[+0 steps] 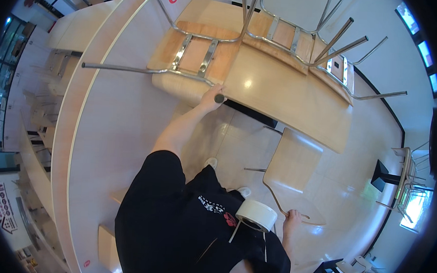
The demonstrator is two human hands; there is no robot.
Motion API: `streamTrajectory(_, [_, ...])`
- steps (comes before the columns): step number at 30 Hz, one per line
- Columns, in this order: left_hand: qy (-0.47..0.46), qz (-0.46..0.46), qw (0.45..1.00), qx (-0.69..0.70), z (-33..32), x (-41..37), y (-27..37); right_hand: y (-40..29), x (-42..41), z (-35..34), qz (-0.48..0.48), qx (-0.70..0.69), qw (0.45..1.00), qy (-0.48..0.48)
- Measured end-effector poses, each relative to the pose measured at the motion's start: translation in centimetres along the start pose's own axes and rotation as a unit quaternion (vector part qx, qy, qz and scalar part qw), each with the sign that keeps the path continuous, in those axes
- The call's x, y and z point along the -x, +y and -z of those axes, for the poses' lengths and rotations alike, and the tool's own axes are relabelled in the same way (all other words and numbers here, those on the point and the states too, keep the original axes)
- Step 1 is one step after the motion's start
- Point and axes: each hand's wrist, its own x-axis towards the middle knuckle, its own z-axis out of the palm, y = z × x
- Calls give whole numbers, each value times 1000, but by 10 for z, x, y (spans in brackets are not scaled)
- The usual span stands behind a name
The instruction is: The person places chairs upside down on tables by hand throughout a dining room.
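My left hand (214,98) grips the metal frame of an upturned chair (197,53), whose wooden seat lies bottom up on the light wood table (280,91). A metal leg end points up at that hand. My right hand (293,217) holds the top edge of the backrest of a bent-plywood chair (293,161), which stands upright on the floor beside the table. Further along the table, more upturned chairs (283,39) rest with their metal legs in the air. A white roll (256,215) hangs at my chest on a cord.
A long, low partition wall (120,105) runs along my left side. Part of a wooden seat (107,245) shows low beside me. Across the tiled floor, a far table (401,179) with stacked chairs stands near the right wall; another black table base (324,268) is at lower right.
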Motion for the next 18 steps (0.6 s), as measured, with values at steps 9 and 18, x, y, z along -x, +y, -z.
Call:
streamTrajectory(9, [-55,3,974,-222,20,-16,19,-60,-13,8,-109,43,989,-86])
streamTrajectory(18, [-82,-135,963,-219,47,79,105,-105,30,-21,56,-99,983,145])
